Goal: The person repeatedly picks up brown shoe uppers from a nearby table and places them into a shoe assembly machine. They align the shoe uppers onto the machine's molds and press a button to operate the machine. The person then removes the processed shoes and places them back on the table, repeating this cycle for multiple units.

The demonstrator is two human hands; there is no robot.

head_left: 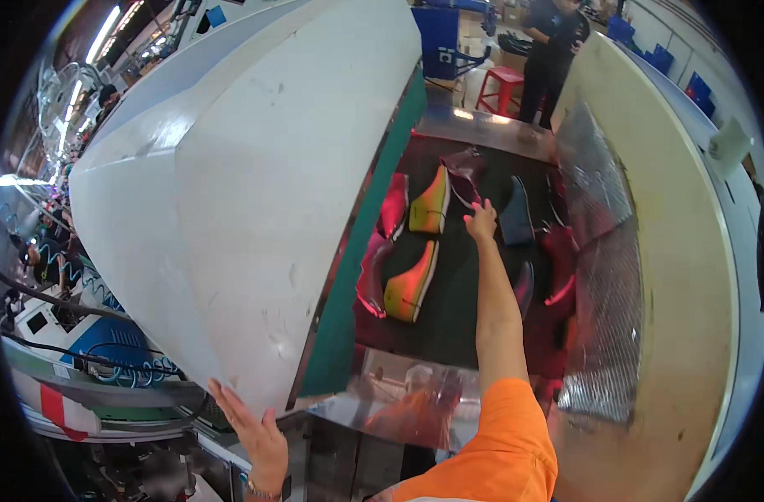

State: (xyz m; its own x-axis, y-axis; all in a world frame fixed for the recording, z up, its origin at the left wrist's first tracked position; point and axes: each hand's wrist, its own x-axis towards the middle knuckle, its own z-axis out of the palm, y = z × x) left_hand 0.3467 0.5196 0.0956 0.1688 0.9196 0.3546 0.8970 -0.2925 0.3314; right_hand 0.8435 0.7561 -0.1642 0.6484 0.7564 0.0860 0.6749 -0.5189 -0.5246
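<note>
My right hand (482,221) stretches deep into a machine's tunnel over a dark conveyor belt (449,309), fingers apart and holding nothing. It hovers between a yellow-green shoe (430,201) and a dark blue shoe (516,213), just below a maroon shoe (465,171). A second yellow-orange shoe (411,284) lies nearer to me on the belt. My left hand (256,431) rests open against the lower edge of the raised white hood (231,167) of the machine.
Red and pink shoes (392,205) line the belt's left edge, more red ones (559,268) on the right. A perforated metal wall (603,276) flanks the right side. A person in dark clothes (553,50) stands beyond, beside a red stool (500,88).
</note>
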